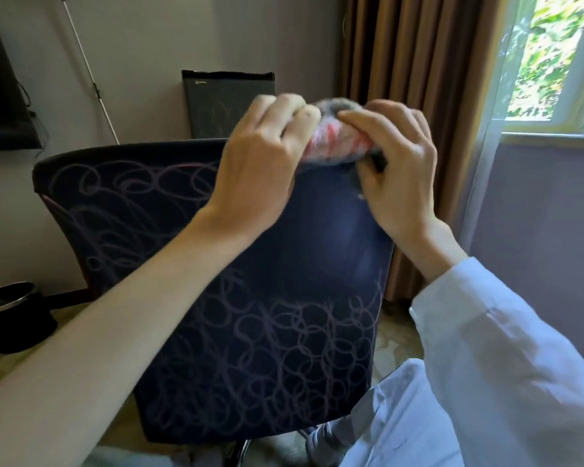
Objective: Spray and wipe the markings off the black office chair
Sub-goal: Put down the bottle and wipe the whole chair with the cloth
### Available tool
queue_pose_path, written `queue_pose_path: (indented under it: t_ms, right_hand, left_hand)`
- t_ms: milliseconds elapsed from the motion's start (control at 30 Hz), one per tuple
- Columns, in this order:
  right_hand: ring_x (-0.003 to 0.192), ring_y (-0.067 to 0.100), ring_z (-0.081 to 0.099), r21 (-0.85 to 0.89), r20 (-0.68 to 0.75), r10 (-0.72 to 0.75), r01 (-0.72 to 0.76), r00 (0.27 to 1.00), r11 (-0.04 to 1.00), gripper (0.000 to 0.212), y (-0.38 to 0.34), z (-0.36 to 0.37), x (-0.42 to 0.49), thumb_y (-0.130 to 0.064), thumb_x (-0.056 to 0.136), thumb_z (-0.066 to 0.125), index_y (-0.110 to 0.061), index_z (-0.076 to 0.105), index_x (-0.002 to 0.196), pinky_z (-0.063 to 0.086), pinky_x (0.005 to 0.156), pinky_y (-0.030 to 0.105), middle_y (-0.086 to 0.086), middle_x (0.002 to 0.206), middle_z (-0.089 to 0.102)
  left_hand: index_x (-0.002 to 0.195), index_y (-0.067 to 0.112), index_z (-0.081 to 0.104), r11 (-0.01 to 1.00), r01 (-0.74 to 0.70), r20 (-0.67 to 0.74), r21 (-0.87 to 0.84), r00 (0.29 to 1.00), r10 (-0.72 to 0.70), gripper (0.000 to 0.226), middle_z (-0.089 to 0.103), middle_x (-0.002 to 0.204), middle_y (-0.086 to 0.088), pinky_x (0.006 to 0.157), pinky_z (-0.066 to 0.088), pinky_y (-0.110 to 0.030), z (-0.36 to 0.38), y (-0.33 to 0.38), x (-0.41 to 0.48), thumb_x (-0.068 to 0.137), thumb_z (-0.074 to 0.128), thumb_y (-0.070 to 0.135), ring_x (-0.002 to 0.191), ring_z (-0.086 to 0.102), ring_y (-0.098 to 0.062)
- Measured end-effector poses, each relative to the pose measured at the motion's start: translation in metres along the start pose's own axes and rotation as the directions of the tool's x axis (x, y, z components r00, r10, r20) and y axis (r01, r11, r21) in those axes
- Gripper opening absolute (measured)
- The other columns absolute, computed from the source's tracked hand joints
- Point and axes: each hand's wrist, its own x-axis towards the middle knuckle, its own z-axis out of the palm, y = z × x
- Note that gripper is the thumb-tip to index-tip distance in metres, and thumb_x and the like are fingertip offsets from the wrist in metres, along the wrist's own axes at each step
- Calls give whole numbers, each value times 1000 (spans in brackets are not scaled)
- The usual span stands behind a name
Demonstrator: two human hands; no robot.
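The left hand (263,160) is reaching up on a bare forearm that is crossing the picture from the lower left, its back turned to the camera and its fingers curling onto the left end of a cloth (334,139). The right hand (398,173) is coming in from the lower right out of a pale sleeve (486,348), with its fingers bending over the cloth's right end and its thumb pinching from below. Between them the two hands are gripping the cloth bunched up, grey with red smears, though blur is hiding its folds. They are holding it just above the top edge of the chair (250,382), and whether it is touching that edge cannot be told. The chair is standing right in front of the person, its dark back facing the camera and filling the middle of the view. Pale purple markings (122,197) are looping over its left side and lower half, while a plain dark patch (338,230) is showing at the upper right, under the hands. The left forearm is covering part of the chair back. Behind the chair a dark panel (228,102) is leaning at the wall, beside a thin white rod (88,72). A black screen (0,96) is hanging at the far left, and a round black bin (14,318) is sitting on the floor below it. A brown curtain (412,62) is hanging to the right, next to a window (560,55).
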Motion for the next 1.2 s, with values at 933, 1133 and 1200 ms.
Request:
queue_pose_path:
  t_ms: [933, 1133, 1200]
  right_hand:
    - [108, 35, 55, 63, 75, -87, 83, 993, 995, 33, -65, 60, -17, -1, 83, 60, -8, 69, 114, 45, 96, 39, 14, 118, 63]
    - [109, 36, 54, 102, 378, -118, 86, 918, 991, 32, -71, 90, -132, 1, 86, 59, -8, 67, 115, 46, 93, 44, 12, 120, 62]
    - [110, 32, 54, 105, 412, -107, 70, 905, 992, 32, -74, 91, -149, -3, 88, 57, -11, 66, 118, 48, 92, 43, 8, 121, 63]
  left_hand:
    - [112, 1, 61, 995, 74, 82, 61, 993, -79, 26, 61, 114, -13, 83, 46, -35, -34, -61, -65, 87, 55, -1, 100, 55, -31]
    - [106, -1, 68, 995, 99, 318, 23, 943, -101, 33, 67, 106, -17, 76, 56, -40, 6, -53, -180, 83, 46, 6, 90, 64, -34]
    - [104, -1, 70, 995, 96, 378, -6, 922, -86, 32, 68, 105, -15, 74, 57, -39, 7, -50, -194, 83, 47, 6, 89, 65, -30]
